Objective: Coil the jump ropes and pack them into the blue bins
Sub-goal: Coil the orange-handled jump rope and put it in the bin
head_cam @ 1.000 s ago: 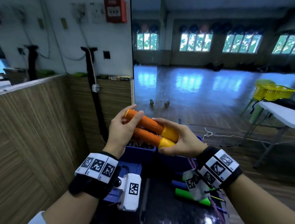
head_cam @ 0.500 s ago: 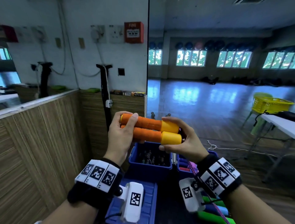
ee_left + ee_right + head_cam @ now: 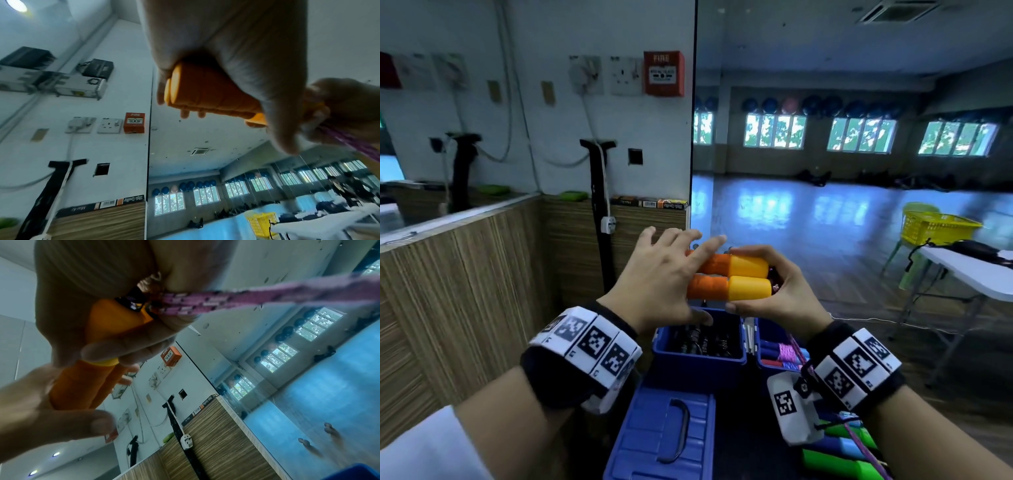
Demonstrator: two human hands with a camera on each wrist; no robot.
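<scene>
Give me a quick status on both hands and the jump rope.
Right hand grips the yellow caps of the two orange foam jump-rope handles. Left hand flat against them, fingers straight. Purple rope trails from the caps. Open blue plastic bin below, unobstructed.

The jump-rope handles (image 3: 726,277) are orange with yellow caps; their cord (image 3: 236,296) is braided pink-purple. The bins (image 3: 698,370) are blue. Black-and-white square-patterned bands (image 3: 585,342) wrap both wrists.

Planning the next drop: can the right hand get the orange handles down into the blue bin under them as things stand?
Probably yes. The right hand grips the orange handles right above the open blue bin; nothing lies between.
</scene>
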